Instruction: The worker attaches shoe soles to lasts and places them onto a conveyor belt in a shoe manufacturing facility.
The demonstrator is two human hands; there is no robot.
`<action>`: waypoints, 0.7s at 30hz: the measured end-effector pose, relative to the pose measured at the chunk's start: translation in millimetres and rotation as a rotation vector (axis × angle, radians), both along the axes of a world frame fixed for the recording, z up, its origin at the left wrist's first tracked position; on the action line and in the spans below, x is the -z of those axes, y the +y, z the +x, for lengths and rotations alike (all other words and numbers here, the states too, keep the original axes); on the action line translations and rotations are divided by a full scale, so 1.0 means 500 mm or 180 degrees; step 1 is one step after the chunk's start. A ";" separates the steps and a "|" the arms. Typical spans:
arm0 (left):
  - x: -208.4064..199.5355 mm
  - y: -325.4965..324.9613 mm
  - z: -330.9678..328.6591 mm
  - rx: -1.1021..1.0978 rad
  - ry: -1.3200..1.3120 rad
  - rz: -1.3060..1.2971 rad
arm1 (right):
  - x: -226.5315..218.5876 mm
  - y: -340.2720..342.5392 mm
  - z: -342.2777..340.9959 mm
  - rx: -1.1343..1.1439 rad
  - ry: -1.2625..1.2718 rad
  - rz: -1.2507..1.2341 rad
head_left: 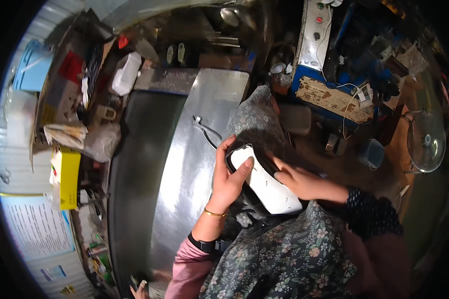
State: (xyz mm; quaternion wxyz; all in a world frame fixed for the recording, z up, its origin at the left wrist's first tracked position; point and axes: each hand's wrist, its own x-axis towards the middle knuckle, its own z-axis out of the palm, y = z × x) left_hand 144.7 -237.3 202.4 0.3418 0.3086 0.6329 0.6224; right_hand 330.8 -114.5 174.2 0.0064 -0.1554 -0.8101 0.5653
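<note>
A black shoe (267,182) is held over my lap with its white, sole-shaped face up. Short dark marks dot that face, and black material rims its edge. My left hand (229,179) is closed on its left side, thumb pressed on the white face and fingers around the edge. My right hand (302,182) grips the opposite edge, some of its fingers hidden behind the shoe. Just beyond my left hand, a pincer-like tool (207,131) with dark handles lies on the metal tabletop (189,169).
A dark belt-like strip (139,149) runs left of the metal top. A yellow box (70,177) and plastic bag (102,142) crowd the left shelf. At right stand a blue machine (329,99) and a fan (426,142). Another person's hand (139,291) shows at the lower left.
</note>
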 end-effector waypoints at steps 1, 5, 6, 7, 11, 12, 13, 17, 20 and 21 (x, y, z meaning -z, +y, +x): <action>0.001 -0.008 0.005 -0.0001 0.0013 0.0035 | -0.026 -0.028 0.010 0.0077 0.0047 0.0149; -0.026 0.010 0.007 0.0011 -0.0569 0.0055 | -0.003 -0.010 -0.019 0.0068 0.0195 -0.0944; -0.019 0.009 0.000 -0.0005 -0.0650 0.0012 | 0.009 -0.007 -0.019 -0.0005 0.0201 -0.0916; -0.013 0.007 -0.004 -0.0052 -0.0637 0.0040 | 0.024 -0.007 -0.010 0.0170 0.0305 -0.1380; -0.002 0.011 0.000 -0.0084 -0.0337 0.0179 | 0.029 -0.006 0.022 0.0326 0.0228 -0.0314; 0.004 0.002 0.005 -0.0092 -0.0164 0.0091 | -0.002 -0.027 0.025 0.0325 -0.0007 0.0205; -0.010 0.000 0.006 -0.0144 -0.0364 0.0166 | -0.029 -0.039 0.017 0.0438 0.0394 0.0478; -0.020 0.003 -0.017 -0.0004 -0.0205 0.0091 | 0.007 -0.035 -0.016 0.0332 0.0591 -0.0072; 0.001 -0.007 -0.029 0.0147 -0.2248 0.1585 | 0.011 -0.019 -0.043 0.0309 0.0763 -0.1032; 0.044 -0.021 -0.010 -0.0463 -0.1470 0.0909 | -0.002 -0.031 -0.062 0.0370 0.0744 -0.1299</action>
